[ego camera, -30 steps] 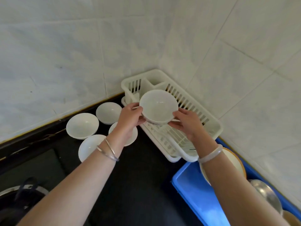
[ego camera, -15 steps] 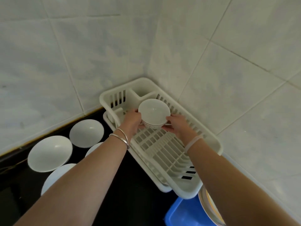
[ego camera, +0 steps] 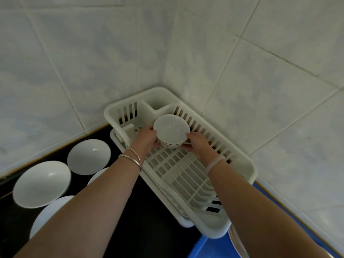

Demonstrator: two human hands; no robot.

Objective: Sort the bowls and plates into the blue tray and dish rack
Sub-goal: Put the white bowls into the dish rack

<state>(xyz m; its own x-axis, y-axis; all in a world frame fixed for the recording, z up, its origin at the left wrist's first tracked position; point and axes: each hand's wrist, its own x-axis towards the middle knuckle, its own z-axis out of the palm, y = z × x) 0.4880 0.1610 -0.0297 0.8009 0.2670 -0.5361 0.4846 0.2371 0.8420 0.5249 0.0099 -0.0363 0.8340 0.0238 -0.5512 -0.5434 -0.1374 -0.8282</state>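
Both my arms reach forward over the black counter (ego camera: 145, 211) toward the tiled corner, forearms nearly parallel and wrists bent slightly down; my left hand (ego camera: 147, 139) cups the left side of a small white bowl (ego camera: 171, 128), fingers curled under its rim and thumb up along the edge; my right hand (ego camera: 198, 144) mirrors it on the right side, fingertips pressed against the bowl's lower wall; so both hands are closed on the same bowl, pinching it between them. The bowl sits upright, mouth up, at the far end of the white dish rack (ego camera: 240, 164), above the gridded floor and just in front of the divider of the cutlery compartment; I cannot tell whether its foot touches the rack or hangs just clear of it. Two thin metal bangles (ego camera: 133, 158) ring my left wrist; a pale translucent bangle (ego camera: 214, 163) rings my right. To my left, four more white bowls (ego camera: 41, 183) rest mouth up on the counter, two of them partly hidden under my left forearm; at the lower right, the corner of the blue tray (ego camera: 208, 247) shows just beside the near end of the rack, with the rim of a plate (ego camera: 235, 244) in it, mostly hidden by my right arm.
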